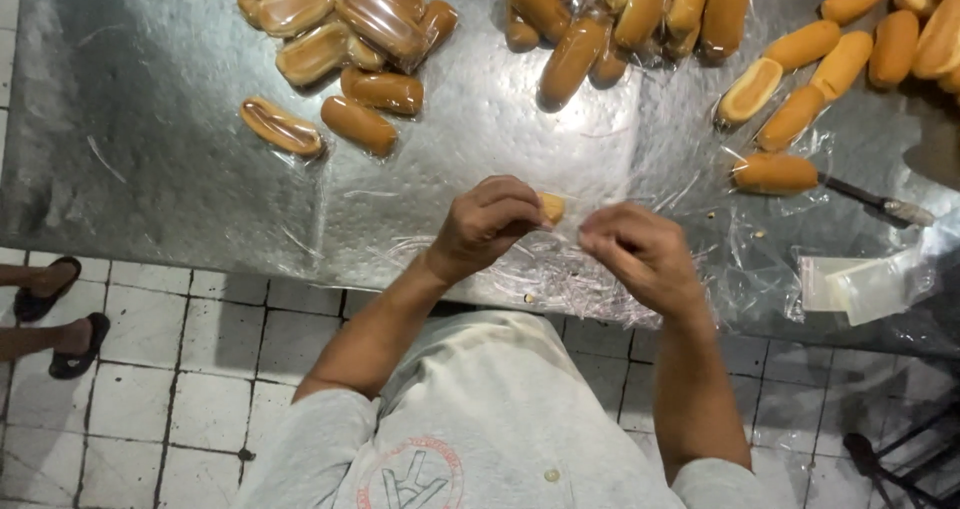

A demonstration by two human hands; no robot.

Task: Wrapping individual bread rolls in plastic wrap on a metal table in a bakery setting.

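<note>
My left hand (488,221) is curled around a small bread roll (552,207), of which only the golden end shows past my fingers. My right hand (640,254) is just to its right, fingers pinched on thin clear plastic film (575,231) stretched between both hands. Both hands hover over the near edge of a steel table (150,169), above a crumpled sheet of clear wrap (560,284).
Wrapped rolls (340,29) lie at the far left, unwrapped long rolls (620,14) in the far middle and at the far right (850,54). A knife (875,201) lies by one roll (775,173). Plastic bags (865,284) sit at right. A person's sandalled feet (50,314) stand on the tiled floor.
</note>
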